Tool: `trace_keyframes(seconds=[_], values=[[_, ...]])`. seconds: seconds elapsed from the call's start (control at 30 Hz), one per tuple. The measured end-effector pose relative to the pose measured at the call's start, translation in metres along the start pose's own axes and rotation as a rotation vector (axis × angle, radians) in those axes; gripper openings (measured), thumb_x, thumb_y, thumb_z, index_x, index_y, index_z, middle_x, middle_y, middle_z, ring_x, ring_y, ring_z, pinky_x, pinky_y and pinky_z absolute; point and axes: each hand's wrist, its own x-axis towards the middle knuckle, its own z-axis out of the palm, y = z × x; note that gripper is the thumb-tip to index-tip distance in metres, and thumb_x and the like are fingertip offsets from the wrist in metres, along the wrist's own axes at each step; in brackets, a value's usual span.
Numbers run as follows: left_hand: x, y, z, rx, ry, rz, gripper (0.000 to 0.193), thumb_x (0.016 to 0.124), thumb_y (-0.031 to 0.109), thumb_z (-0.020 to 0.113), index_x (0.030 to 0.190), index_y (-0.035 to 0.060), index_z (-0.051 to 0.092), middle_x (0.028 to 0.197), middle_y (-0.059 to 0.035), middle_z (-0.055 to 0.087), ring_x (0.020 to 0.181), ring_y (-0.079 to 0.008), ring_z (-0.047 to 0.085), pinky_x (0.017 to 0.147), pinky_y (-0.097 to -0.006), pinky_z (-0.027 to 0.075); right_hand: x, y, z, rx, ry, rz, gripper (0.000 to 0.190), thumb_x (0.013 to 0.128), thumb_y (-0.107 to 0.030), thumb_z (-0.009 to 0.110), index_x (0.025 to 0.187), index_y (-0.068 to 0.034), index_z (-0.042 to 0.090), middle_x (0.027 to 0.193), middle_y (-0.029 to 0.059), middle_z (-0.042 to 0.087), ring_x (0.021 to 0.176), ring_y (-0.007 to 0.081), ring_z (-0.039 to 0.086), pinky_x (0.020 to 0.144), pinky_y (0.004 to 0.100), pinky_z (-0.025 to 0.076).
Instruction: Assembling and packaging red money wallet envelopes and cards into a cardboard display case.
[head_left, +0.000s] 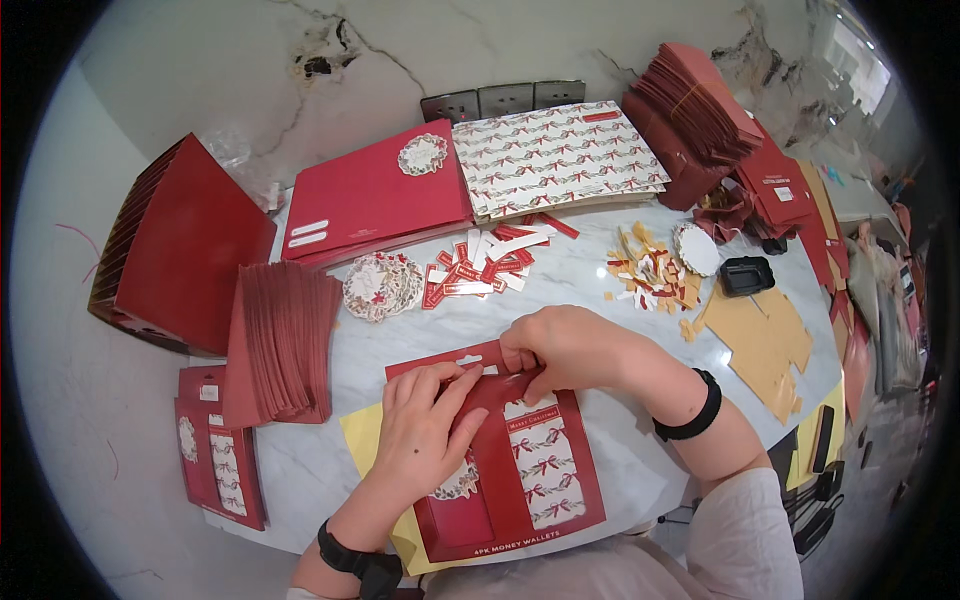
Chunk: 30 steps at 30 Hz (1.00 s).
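Observation:
A red printed card pack (502, 495) for money wallets lies before me, with a slotted hanging tab at its top. Two cut-outs in its front show a floral wreath tag (456, 480) and a wallet patterned with bows and garlands (553, 474). My left hand (424, 424) rests on the pack's left side, fingertips near the upper edge and thumb apart; it covers part of the wreath window. With bent fingers and thumb, my right hand (559, 349) grips the upper edge beside the tab. Its fingertips are partly hidden. Yellow paper (365, 435) shows under the pack.
At left are a red box (187, 247), a stack of red envelopes (281, 345) and finished-looking packs (217, 450). Behind lie wreath tags (382, 286), loose labels (487, 262), red wallets (375, 187) and patterned wallets (559, 157). Paper scraps (652, 274) and a black tray (747, 276) are right.

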Motion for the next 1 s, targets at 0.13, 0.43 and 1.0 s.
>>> trace_keyframes(seconds=[0.13,0.43,1.0], values=[[0.001,0.001,0.0,0.002,-0.018,-0.007,0.039,0.089,0.023,0.065,0.124,0.0056,0.062,0.118,-0.0098,0.056,0.11,-0.0287,0.049,0.097,-0.0409,0.035,0.0,0.001,-0.001,0.023,-0.034,0.005,0.037,0.062,-0.016,0.085,0.092,-0.005,0.067,0.09,0.0089,0.07,0.087,0.0274,0.067,0.071,0.0384,0.052],[0.001,0.002,0.0,0.002,-0.014,-0.012,0.038,0.089,0.023,0.065,0.122,0.0047,0.062,0.117,-0.0101,0.055,0.109,-0.0294,0.049,0.096,-0.0412,0.035,-0.001,0.002,0.017,0.04,0.174,-0.185,0.028,0.073,-0.017,0.08,0.093,-0.003,0.065,0.086,0.0089,0.066,0.082,0.0262,0.065,0.07,0.0368,0.05],[-0.002,-0.017,-0.029,-0.24,-0.059,-0.181,0.039,0.071,0.017,0.084,0.103,0.0024,0.068,0.096,-0.0093,0.062,0.089,-0.0236,0.061,0.076,-0.0335,0.051,-0.004,-0.005,0.011,0.002,0.08,-0.135,0.024,0.072,-0.016,0.079,0.089,-0.005,0.065,0.086,0.0081,0.067,0.082,0.0263,0.066,0.07,0.0369,0.05]])
